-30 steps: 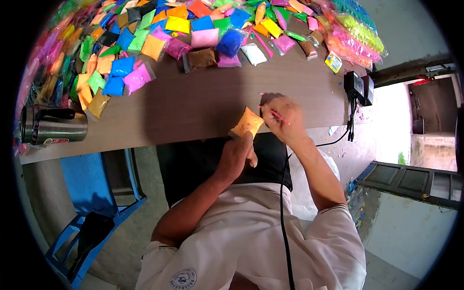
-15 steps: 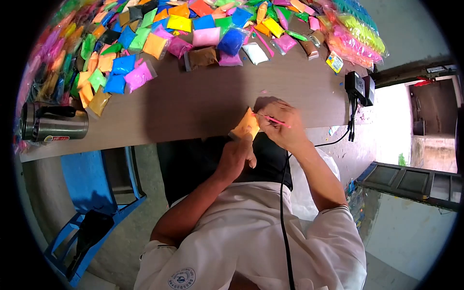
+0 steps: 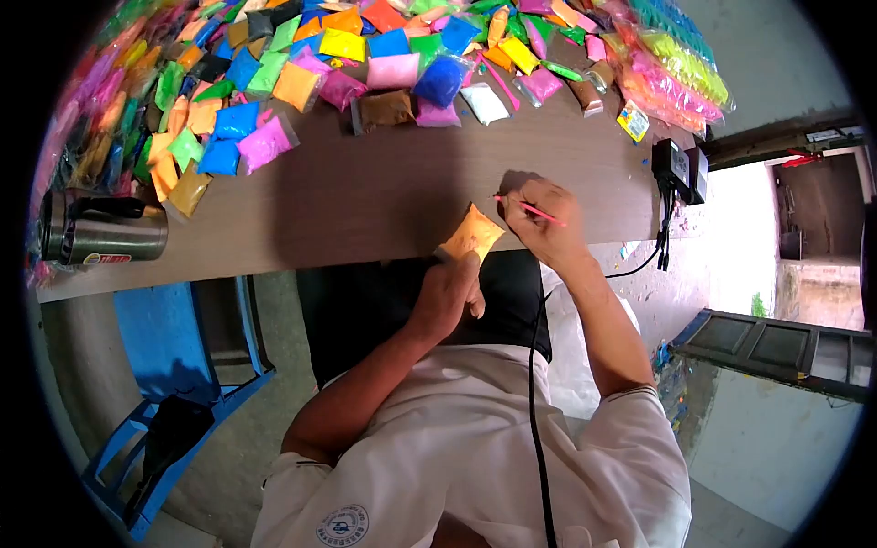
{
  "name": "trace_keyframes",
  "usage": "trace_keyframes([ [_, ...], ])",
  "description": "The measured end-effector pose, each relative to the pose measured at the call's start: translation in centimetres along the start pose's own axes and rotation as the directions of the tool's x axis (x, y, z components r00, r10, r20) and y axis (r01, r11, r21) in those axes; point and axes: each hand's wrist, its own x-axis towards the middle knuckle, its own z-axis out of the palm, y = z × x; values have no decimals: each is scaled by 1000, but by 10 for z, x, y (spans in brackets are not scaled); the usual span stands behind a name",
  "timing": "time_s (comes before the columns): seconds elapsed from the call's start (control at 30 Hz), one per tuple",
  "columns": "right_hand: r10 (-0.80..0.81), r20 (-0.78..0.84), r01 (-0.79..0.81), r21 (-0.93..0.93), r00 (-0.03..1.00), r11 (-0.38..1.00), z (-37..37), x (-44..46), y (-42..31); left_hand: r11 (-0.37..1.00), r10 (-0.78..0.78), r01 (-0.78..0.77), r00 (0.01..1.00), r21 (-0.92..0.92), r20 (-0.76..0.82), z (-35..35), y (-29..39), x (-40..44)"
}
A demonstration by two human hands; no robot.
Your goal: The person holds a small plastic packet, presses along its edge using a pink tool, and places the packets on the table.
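My left hand (image 3: 449,290) grips the lower end of a small orange packet (image 3: 475,232) at the table's front edge, thumb on its face. The packet looks like a clear plastic sachet with soft orange filling, tilted with one corner upward. To its right, my right hand (image 3: 546,219) is closed around a thin pink stick (image 3: 534,210), whose tip points left above the tabletop. A small gap separates the stick from the packet. Which kind of tool the stick is, I cannot make out.
Many coloured sachets (image 3: 393,71) cover the back and left of the brown table (image 3: 365,192). A steel mug (image 3: 110,233) lies at the left. Black power adapters (image 3: 676,164) sit at the right edge, and a cable (image 3: 537,411) hangs over my shirt. A blue chair (image 3: 164,338) stands left.
My right hand has moved slightly up and right with the pink stick, away from the packet. More of the packet's right side shows now. My left hand has barely moved.
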Motion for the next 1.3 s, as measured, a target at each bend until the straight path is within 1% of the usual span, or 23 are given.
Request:
trace_keyframes([
  [0.07,227,146,-256,228,963,940,-9,-4,-10,999,3,-3,1000,32,2,-2,-3,1],
  [0.1,233,149,-262,226,961,938,-7,-6,-13,999,18,-19,1000,35,4,-2,-7,0],
  [0.17,98,110,-118,198,989,973,0,-7,-19,999,34,-34,999,36,8,-2,-11,1],
  [0.23,121,111,-141,186,986,972,1,-7,-6,999,-27,28,1000,-41,5,0,-8,3],
  [0.3,316,72,-324,269,946,907,-1,-4,-5,1000,7,-7,1000,21,4,-1,-2,1],
  [0.37,293,80,-304,269,953,914,0,-1,-19,996,37,-37,999,86,5,-3,-2,0],
  [0.43,173,89,-188,206,981,960,6,-1,-24,998,23,-24,1000,60,13,-3,-5,0],
  [0.5,204,109,-218,144,973,965,10,2,-15,997,28,-30,999,71,20,-2,-4,2],
  [0.57,214,42,-219,155,976,963,13,6,-5,996,37,-39,999,84,22,-3,-3,0],
  [0.6,268,60,-275,226,962,934,11,8,-6,992,49,-51,999,113,19,-4,-1,-2],
  [0.63,262,55,-267,225,964,937,7,9,-8,988,66,-68,998,141,17,-4,1,-1],
  [0.7,360,190,-403,298,913,865,-1,3,-19,992,57,-57,998,114,5,-6,-6,-2],
  [0.73,363,195,-407,299,911,863,2,2,-20,995,43,-42,999,88,-4,-7,-10,-4],
  [0.8,199,133,-227,250,971,941,7,3,-23,997,28,-28,1000,65,3,-6,-8,-2],
  [0.83,201,132,-229,249,971,941,8,3,-19,999,13,-14,1000,43,13,-5,-7,-1],
  [0.9,186,-33,-183,69,982,981,6,7,-12,999,-13,13,1000,37,7,-5,-4,-2],
  [0.93,182,-35,-180,67,983,981,1,7,-13,999,-32,32,999,31,-4,-6,-2,-1],
  [1.0,421,185,-458,284,888,842,-11,0,-22,998,-13,12,1000,64,7,-10,-4,-2],
  [1.03,424,188,-463,284,886,840,-12,-6,-26,995,1,-3,1000,97,20,-11,-6,-4],
  [1.1,109,74,-121,184,991,975,-14,-12,-30,997,2,-4,1000,76,20,-10,-8,-3],
  [1.13,111,76,-123,185,991,975,-10,-15,-28,998,2,-4,1000,58,24,-9,-9,-3],
  [1.23,52,-33,-49,97,998,994,-3,-21,-22,996,5,-9,999,84,45,-8,-4,1],
  [1.3,166,-60,-163,51,984,985,-7,-20,-22,996,20,-23,999,88,40,-8,-4,0],
])
